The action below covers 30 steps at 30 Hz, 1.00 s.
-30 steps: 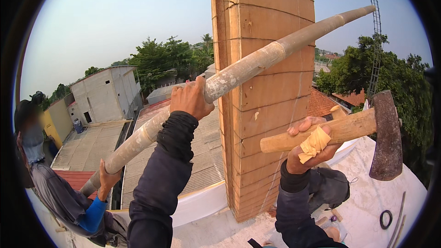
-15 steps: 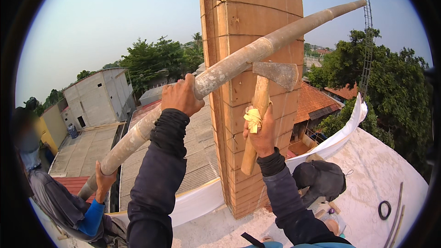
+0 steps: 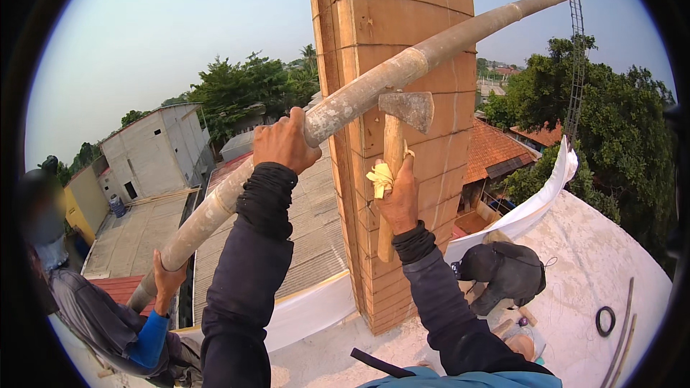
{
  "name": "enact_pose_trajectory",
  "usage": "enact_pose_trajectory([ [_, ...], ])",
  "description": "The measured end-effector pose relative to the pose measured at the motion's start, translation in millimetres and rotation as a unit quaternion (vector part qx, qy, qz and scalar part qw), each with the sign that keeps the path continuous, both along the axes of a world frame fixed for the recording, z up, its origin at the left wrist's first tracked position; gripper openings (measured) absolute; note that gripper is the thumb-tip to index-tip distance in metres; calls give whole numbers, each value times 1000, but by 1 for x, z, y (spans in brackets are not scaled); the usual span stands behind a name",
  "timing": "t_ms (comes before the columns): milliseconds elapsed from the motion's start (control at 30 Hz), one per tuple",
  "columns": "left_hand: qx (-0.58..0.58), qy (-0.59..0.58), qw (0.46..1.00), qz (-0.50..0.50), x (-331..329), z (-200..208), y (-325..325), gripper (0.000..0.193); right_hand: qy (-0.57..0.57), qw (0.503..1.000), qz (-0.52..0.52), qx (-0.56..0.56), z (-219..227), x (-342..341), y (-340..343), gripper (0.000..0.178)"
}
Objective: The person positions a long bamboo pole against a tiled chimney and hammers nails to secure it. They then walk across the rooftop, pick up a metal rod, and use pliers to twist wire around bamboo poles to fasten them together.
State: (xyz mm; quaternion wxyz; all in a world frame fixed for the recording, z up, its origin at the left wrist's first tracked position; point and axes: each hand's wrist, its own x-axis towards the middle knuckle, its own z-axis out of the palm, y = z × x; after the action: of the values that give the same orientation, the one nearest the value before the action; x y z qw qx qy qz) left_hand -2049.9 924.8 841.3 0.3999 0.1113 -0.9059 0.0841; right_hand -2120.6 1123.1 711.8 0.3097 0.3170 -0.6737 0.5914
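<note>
A long, thick bamboo pole (image 3: 359,104) slants up from lower left to upper right, across the front of a tall wooden formwork column (image 3: 413,18). My left hand (image 3: 286,144) is wrapped round the pole's middle. In my right hand (image 3: 399,201) is a hatchet (image 3: 394,147), gripped by its wooden handle with the worn metal head up, just under the pole. Whether the head touches the pole I cannot tell. Bunched yellow strips (image 3: 381,178) show between the same fingers and the handle. Lower left, a co-worker's hand (image 3: 169,280) holds the pole too.
That co-worker (image 3: 100,316) stands at the left edge. Another person in dark clothes (image 3: 507,273) bends low right of the column. White sheeting (image 3: 309,309) lines the edge of the pale floor (image 3: 596,266), with roofs below. A black ring (image 3: 605,321) and thin rods (image 3: 622,330) lie at right.
My right hand and the hatchet have shifted slightly left and up. The pole's far end sits a little higher in the picture. My left hand keeps its grip.
</note>
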Motion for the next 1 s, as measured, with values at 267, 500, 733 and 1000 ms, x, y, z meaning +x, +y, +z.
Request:
enact_pose_trajectory([
  [267,-14,41,999,-11,-2,-5,-5,48,275,896,58,-343,53,50,67,63],
  [500,-5,39,999,-11,-1,-6,-2,48,147,972,-14,-186,27,6,18,49],
  [733,-10,35,999,-9,2,-2,0,46,-44,984,112,-131,7,24,17,37],
  [1000,-13,48,999,-19,-4,-8,-6,47,274,823,167,-468,47,18,44,54],
])
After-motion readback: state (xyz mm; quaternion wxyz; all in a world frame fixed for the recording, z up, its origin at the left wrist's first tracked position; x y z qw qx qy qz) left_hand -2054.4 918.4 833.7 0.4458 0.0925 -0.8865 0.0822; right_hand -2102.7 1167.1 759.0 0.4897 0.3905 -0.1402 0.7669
